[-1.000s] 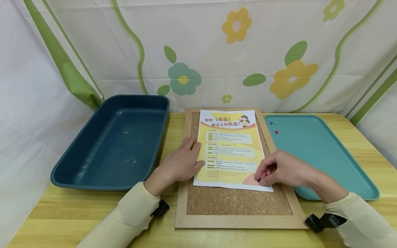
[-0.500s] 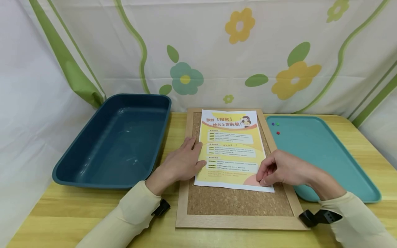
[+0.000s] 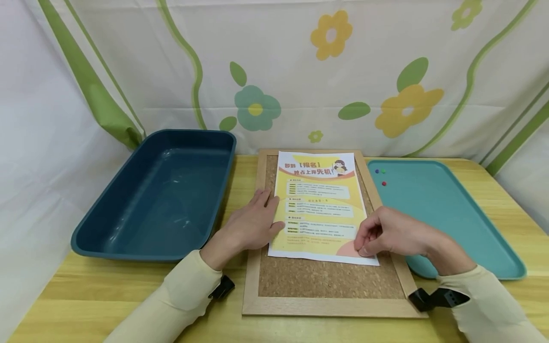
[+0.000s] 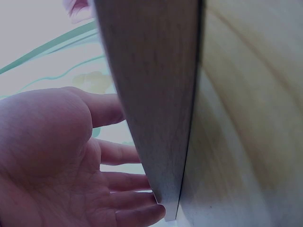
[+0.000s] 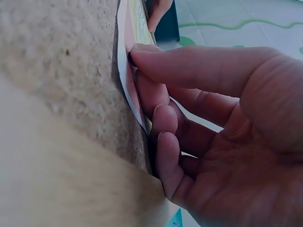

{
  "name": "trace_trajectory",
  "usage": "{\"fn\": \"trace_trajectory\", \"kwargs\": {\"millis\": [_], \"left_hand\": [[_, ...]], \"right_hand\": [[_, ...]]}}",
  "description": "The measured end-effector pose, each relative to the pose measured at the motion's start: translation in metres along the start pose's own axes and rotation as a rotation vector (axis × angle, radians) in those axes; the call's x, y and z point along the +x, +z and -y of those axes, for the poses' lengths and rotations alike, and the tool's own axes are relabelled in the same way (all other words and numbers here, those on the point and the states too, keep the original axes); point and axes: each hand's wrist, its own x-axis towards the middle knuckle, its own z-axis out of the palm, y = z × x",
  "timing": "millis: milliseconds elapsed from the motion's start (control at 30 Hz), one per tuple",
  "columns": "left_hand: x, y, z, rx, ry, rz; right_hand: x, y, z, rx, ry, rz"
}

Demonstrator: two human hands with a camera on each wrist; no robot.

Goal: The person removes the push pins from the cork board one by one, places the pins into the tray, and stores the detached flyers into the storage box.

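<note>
A yellow and white printed poster point(image 3: 319, 205) lies on a wood-framed cork board point(image 3: 334, 281). My left hand point(image 3: 253, 221) rests over the board's left frame, straight fingertips on the poster's left edge. In the left wrist view its fingers reach across the side of the frame point(image 4: 151, 94). At the poster's lower right corner my right hand point(image 3: 390, 233) pinches a small dark-blue push pin point(image 5: 132, 59) between thumb and index finger, right against the paper. Most of that pin is hidden by the fingers; the other fingers curl beside the board.
A deep dark-blue bin point(image 3: 77, 252) stands left of the board. On the right lies a flat teal tray point(image 3: 454, 214), with a red pin point(image 3: 383, 183), a green pin point(image 3: 383, 171) and a purple pin point(image 3: 377, 171) near its far left corner. A flowered curtain point(image 3: 296, 71) hangs behind the table.
The blue pin showed below my right fingertips a second ago; now the fingers cover it in the head view, down at the paper. My left hand stays in place.
</note>
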Motion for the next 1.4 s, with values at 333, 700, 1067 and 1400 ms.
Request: {"fn": "trace_trajectory", "kwargs": {"millis": [333, 700, 1067, 1400], "left_hand": [[0.0010, 0.0008, 0.0007, 0.008, -0.006, 0.005], [0.0013, -0.0001, -0.0001, 0.005, 0.003, 0.006], [-0.0003, -0.0008, -0.0003, 0.006, -0.001, 0.000], [-0.0002, 0.0013, 0.0000, 0.002, 0.000, -0.009]], "right_hand": [[0.0007, 0.0003, 0.0006, 0.004, 0.000, 0.012], [-0.0012, -0.0011, 0.0001, 0.022, -0.018, 0.032], [-0.0023, -0.0059, -0.0051, 0.052, -0.045, 0.066], [-0.0017, -0.0066, -0.0032, 0.090, -0.035, 0.031]]}}
